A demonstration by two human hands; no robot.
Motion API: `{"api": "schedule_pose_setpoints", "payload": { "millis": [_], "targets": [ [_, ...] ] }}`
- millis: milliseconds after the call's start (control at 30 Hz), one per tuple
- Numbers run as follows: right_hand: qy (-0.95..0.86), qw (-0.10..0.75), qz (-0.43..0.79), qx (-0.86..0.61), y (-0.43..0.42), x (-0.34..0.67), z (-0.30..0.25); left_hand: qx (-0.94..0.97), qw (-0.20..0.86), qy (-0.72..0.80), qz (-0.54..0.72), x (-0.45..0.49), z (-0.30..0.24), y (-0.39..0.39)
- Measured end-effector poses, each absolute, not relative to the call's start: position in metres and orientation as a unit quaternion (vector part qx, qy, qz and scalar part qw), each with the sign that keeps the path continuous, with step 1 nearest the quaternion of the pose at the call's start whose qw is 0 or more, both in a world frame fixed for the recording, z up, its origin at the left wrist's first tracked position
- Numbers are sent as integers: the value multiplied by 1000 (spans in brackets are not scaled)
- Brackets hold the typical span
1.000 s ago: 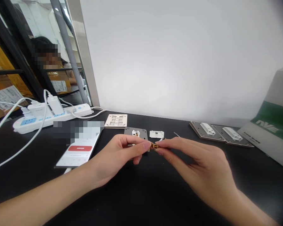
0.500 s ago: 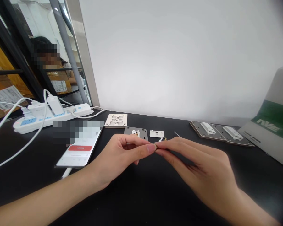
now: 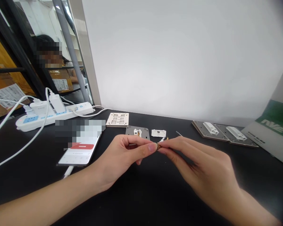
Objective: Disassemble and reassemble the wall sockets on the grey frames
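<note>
Head view: left hand [image 3: 118, 160] and right hand [image 3: 202, 163] together, fingertips [image 3: 152, 147] of both clamped from opposite sides on a small gold part [image 3: 158, 146], raised above a black table [image 3: 141, 201]. Just behind the pinch, a tiny white bit [image 3: 163, 139], too small to make out, and farther right a thin pin [image 3: 179, 133]. Beyond the left hand, a gray plate [image 3: 130, 131] carrying a white module [image 3: 137, 132]; beside it, a white piece [image 3: 158, 133] and a beige frame [image 3: 117, 119]. Left of those, a phone [image 3: 79, 153] lying near the left wrist, partly blurred, then a power strip [image 3: 54, 114] with a charger [image 3: 57, 103] and white cables [image 3: 21, 144]. Far right, two metal plates [image 3: 208, 131] with white blocks, and an NVE box [image 3: 271, 125]. Behind glass at far left, a seated person [image 3: 47, 44].
</note>
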State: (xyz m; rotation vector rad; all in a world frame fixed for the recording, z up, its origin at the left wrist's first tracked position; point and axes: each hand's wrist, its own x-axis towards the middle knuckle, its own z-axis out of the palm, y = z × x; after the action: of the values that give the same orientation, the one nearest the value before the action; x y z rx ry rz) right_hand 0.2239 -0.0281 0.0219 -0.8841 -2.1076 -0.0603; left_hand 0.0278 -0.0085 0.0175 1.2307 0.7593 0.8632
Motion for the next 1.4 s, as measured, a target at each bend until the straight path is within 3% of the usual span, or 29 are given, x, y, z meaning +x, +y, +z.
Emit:
{"api": "schedule_pose_setpoints", "payload": {
  "millis": [200,500,867,1400],
  "targets": [
    [-849,399,-62,-341,-28,225,20,548,665,336,380,28,17,-10],
    [-820,433,-22,-374,-29,223,25,545,666,342,377,28,18,-11],
    [-796,427,-37,-428,-30,213,17,580,598,386,397,34,21,-14],
    [-824,408,-74,-385,-27,225,14,636,558,405,347,27,23,-6]
  ]
}}
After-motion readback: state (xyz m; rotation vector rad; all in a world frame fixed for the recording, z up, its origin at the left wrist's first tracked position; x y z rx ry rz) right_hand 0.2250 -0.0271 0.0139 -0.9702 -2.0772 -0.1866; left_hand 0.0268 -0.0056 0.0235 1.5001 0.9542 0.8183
